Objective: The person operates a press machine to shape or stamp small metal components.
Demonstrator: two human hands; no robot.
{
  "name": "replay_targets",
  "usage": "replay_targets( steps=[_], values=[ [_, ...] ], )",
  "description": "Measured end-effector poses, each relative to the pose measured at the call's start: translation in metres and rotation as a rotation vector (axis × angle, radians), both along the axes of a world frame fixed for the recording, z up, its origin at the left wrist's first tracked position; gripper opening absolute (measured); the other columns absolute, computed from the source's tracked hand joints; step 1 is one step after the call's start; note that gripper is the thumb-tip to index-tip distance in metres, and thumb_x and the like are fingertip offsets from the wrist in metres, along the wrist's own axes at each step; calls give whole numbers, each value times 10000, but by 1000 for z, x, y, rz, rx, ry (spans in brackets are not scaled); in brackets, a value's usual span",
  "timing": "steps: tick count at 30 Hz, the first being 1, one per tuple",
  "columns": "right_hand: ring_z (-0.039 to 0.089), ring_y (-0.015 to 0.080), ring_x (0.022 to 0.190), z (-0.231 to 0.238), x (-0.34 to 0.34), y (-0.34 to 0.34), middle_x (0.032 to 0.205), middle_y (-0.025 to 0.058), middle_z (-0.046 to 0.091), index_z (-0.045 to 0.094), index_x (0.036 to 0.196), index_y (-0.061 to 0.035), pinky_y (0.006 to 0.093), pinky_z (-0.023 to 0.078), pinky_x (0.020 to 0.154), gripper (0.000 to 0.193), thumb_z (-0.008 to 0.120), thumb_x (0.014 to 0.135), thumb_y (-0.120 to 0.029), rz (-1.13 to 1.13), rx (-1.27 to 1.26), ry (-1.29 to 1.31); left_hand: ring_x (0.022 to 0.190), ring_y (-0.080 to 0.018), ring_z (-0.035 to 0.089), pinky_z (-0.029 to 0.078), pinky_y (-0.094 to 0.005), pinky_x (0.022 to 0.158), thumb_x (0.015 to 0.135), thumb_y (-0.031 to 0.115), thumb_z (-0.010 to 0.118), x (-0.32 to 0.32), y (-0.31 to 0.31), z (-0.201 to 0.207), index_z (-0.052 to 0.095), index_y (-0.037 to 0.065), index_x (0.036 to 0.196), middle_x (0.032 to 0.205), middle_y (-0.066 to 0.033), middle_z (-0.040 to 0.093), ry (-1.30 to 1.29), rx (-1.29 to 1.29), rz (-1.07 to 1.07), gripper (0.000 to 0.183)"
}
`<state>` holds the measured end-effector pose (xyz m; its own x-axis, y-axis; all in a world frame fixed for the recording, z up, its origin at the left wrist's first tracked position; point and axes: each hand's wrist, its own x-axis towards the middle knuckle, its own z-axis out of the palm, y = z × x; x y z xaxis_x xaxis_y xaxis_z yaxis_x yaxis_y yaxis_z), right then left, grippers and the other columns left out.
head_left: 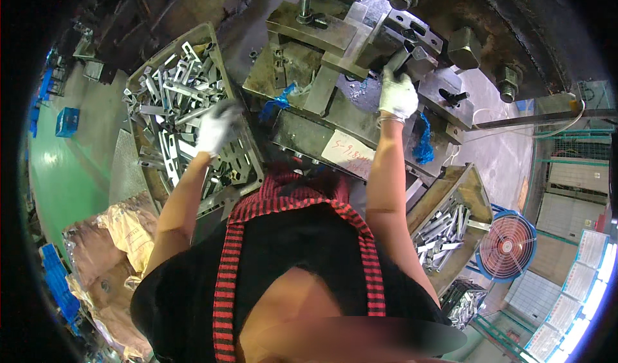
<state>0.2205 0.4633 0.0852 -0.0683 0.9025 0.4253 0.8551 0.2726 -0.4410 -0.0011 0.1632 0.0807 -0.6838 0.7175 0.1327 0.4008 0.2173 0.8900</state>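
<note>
My left hand (217,130), in a white glove with dark fingertips, is over a metal bin (252,163) heaped with slotted metal brackets (183,93). Motion smears its fingers, and whether they grip a bracket cannot be made out. My right hand (398,96), gloved the same way, reaches into a steel press die (335,64) bolted up in front of me. Its dark fingers are pressed together beside a shiny metal block (421,64). What they hold, if anything, does not show clearly.
Large bolts (465,47) jut from the dark machine above the die. Blue rags (421,141) and a handwritten card (347,150) lie by its front edge. At right are a second bin (473,183) with metal parts and a fan (507,246). Brown sacking (103,260) lies at lower left.
</note>
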Motion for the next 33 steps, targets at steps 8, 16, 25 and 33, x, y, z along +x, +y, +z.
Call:
replay_targets(
  steps=[8,16,25,33],
  values=[
    [616,376,801,2,5,1,879,211,638,612,1017,-26,433,482,723,384,538,846,-362,229,-13,222,1000,-253,579,428,-318,867,878,287,515,96,212,19,537,34,1179,1093,-167,602,-1,131,-421,394],
    [611,353,874,-25,14,-6,960,234,622,557,1108,39,385,474,765,348,512,862,-204,371,-410,535,855,-199,595,448,-311,777,857,310,558,121,261,31,599,53,1109,954,-101,659,-257,-31,-429,362],
    [610,356,821,-26,20,10,899,240,624,597,1013,40,396,468,714,308,507,867,-216,386,-249,360,710,-214,612,468,-325,682,810,330,598,131,279,18,656,50,971,807,-135,658,-97,52,-232,329],
    [627,301,864,-9,28,-48,908,153,655,627,991,-20,336,477,793,214,591,832,-158,290,-49,415,802,-233,626,474,-322,724,836,282,580,126,273,-17,628,64,1064,907,-154,656,-156,42,-265,319]
  ],
)
